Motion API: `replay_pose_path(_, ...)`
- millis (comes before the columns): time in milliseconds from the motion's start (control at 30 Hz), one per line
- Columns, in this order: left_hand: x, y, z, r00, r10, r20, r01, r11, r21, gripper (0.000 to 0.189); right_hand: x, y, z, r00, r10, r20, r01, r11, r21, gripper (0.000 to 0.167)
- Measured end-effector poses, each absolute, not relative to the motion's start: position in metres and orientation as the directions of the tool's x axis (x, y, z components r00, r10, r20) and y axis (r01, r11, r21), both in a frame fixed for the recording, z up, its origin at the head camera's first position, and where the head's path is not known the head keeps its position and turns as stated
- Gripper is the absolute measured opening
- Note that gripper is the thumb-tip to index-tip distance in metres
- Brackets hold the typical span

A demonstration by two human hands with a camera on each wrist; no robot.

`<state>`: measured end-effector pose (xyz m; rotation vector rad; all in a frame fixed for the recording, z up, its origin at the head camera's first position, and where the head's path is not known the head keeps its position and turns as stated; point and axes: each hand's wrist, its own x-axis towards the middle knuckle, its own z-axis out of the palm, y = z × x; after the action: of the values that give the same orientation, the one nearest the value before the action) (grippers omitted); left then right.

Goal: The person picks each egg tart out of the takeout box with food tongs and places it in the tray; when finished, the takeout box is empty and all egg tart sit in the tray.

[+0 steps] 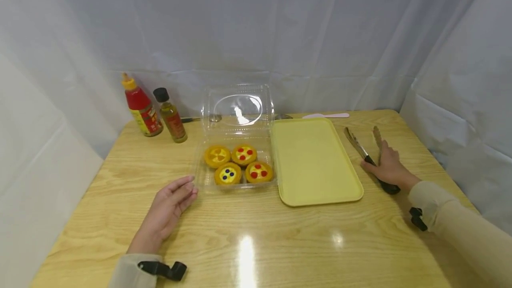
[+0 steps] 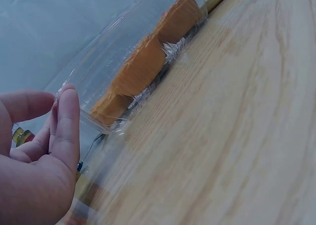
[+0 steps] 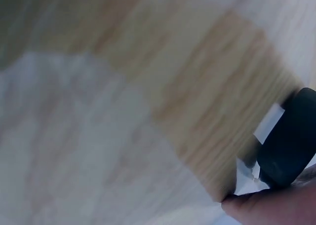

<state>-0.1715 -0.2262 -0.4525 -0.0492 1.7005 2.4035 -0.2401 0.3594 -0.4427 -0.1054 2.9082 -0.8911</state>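
Observation:
A clear plastic clamshell container (image 1: pixel 240 186) stands with its lid (image 1: pixel 236 101) raised. Inside lie several toy tarts (image 1: pixel 216 156), some with red dots and one with dark blue dots. My left hand (image 1: pixel 170 206) is at its left front corner; in the left wrist view, thumb and fingertips (image 2: pixel 69 94) pinch the rim. To the right of a yellow tray (image 1: pixel 316 163), my right hand (image 1: pixel 390 168) grips metal tongs (image 1: pixel 356 143) with black handles, their arms spread and tips toward the back. In the right wrist view a black handle (image 3: pixel 291 141) shows beside the thumb.
A red sauce bottle with a yellow cap (image 1: pixel 142 110) and a black-capped oil bottle (image 1: pixel 172 117) stand back left. Behind the container and tray lie a black-handled spoon (image 1: pixel 212 118) and a pale pink utensil (image 1: pixel 330 115). White curtains (image 1: pixel 248 34) surround the wooden table (image 1: pixel 224 230).

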Motion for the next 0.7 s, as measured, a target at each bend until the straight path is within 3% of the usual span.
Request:
replay_pose_path(300, -0.1712, -0.2230, -0.4505, -0.982, 0.134, -0.132, -0.170, -0.330, 0.929, 0.030, -0.2404, 0.3567, -0.4415, -0.985, -0.043, -0.165, 0.054, 0.839, -0.542, 0.095)
replay_pose_path(400, -0.1713, -0.2237, -0.4500, -0.981, 0.139, -0.132, -0.171, -0.328, 0.929, 0.034, -0.2403, 0.3569, -0.4415, -0.985, -0.043, -0.165, 0.052, 0.847, -0.529, 0.088)
replay_pose_path(567, -0.1715, -0.2257, -0.4511, -0.980, 0.142, -0.141, -0.180, -0.316, 0.932, 0.045, -0.2382, 0.3577, -0.4440, -0.994, -0.072, -0.079, -0.023, 0.862, -0.506, 0.059)
replay_pose_path(700, -0.1717, -0.2256, -0.4524, -0.979, 0.147, -0.140, -0.180, -0.312, 0.933, 0.049, -0.2347, 0.3590, -0.4424, -0.994, -0.076, -0.073, -0.029, 0.861, -0.508, 0.060)
